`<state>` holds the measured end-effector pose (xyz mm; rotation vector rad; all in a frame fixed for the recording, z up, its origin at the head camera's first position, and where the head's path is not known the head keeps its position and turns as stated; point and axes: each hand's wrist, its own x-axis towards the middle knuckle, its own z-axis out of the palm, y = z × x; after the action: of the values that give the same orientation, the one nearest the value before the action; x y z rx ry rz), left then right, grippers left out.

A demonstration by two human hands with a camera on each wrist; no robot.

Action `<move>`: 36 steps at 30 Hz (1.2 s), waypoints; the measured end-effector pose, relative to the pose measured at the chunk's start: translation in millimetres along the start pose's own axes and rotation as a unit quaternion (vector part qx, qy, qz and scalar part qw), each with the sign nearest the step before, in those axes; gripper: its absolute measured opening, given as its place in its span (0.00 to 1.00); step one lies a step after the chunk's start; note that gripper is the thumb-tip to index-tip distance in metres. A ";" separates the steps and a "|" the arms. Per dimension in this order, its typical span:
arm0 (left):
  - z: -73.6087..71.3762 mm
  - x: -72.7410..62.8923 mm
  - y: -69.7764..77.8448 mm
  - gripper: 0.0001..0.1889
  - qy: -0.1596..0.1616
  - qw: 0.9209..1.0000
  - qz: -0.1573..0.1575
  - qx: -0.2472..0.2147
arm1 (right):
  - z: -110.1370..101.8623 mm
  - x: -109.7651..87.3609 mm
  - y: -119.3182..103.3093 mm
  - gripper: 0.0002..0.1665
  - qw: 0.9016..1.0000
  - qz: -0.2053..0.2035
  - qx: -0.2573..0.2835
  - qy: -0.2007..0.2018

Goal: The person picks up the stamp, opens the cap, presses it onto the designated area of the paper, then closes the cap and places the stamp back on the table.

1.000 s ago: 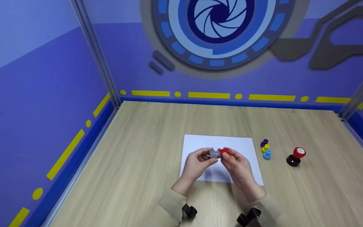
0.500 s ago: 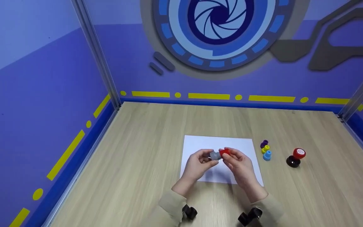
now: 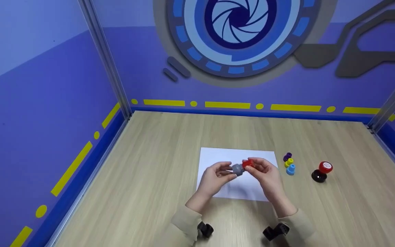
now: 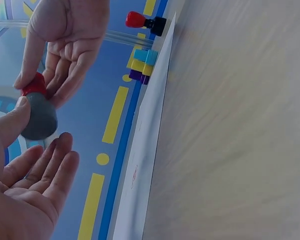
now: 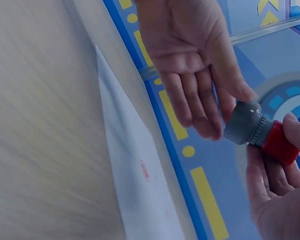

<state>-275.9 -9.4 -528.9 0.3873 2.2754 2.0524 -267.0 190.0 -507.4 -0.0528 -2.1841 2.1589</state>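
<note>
Above the white paper (image 3: pixel 214 155), both hands hold one small stamp with a grey rounded part (image 5: pixel 243 124) and a red part (image 5: pixel 280 143), a ribbed ring between them. My left hand (image 3: pixel 212 181) pinches the grey part between thumb and forefinger, its other fingers extended. At the red part, my right hand (image 3: pixel 268 175) grips with thumb and fingers. The stamp tilts, its red end up and to the right in the head view. A faint red mark (image 5: pixel 145 171) shows on the paper.
Right of the paper stand small purple (image 3: pixel 287 156), yellow (image 3: pixel 289 162) and light-blue (image 3: pixel 290 169) pieces in a row. Farther right is a red-knobbed stamp (image 3: pixel 325 167) with a black base. Blue printed walls (image 3: pixel 91 79) enclose the wooden table (image 3: pixel 142 164).
My right hand has shifted right and slightly up, taking the red part along. The grey part has moved a little rightward and tilted; my left hand has hardly moved.
</note>
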 end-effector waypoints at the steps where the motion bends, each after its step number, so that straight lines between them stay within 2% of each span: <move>1: -1.6 0.4 -0.1 0.24 0.003 1.000 0.000 0.003 | -3.0 0.9 -1.8 0.23 1.000 -0.004 -0.014 -0.002; 5: -8.9 2.4 -1.2 0.25 0.015 0.999 0.006 0.029 | -17.1 5.4 -9.3 0.23 0.997 -0.006 -0.071 -0.004; 10: -18.2 4.6 -4.7 0.29 0.019 0.995 -0.004 0.098 | -36.9 10.5 -16.3 0.24 0.990 -0.021 -0.142 -0.004; 13: -22.3 4.8 -6.8 0.32 0.020 0.986 -0.027 0.160 | -49.1 11.6 -20.9 0.25 0.983 -0.026 -0.182 -0.007; 16: -24.9 4.9 -8.3 0.35 0.016 0.973 -0.057 0.225 | -61.7 12.2 -25.6 0.27 0.973 -0.019 -0.229 -0.008; 19: -26.8 5.1 -9.4 0.37 0.004 0.960 -0.079 0.270 | -73.9 12.8 -28.7 0.27 0.962 -0.006 -0.274 -0.012; 22: -28.6 5.2 -10.9 0.40 -0.012 0.952 -0.092 0.292 | -86.3 13.6 -29.8 0.26 0.949 0.000 -0.314 -0.014; 28: -32.0 4.6 -13.8 0.42 -0.034 0.942 -0.098 0.319 | -108.6 13.5 -30.5 0.24 0.928 0.005 -0.372 -0.005; 33: -33.6 4.0 -16.1 0.44 -0.061 0.934 -0.096 0.340 | -122.0 12.8 -28.9 0.26 0.915 0.026 -0.403 -0.003; 36: -34.5 3.4 -16.3 0.45 -0.083 0.928 -0.097 0.351 | -126.9 12.9 -26.3 0.25 0.911 0.037 -0.412 -0.003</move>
<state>-288.7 -43.5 -540.6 0.3216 2.7286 1.0159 -269.8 317.2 -479.5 -0.1718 -2.9454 1.0961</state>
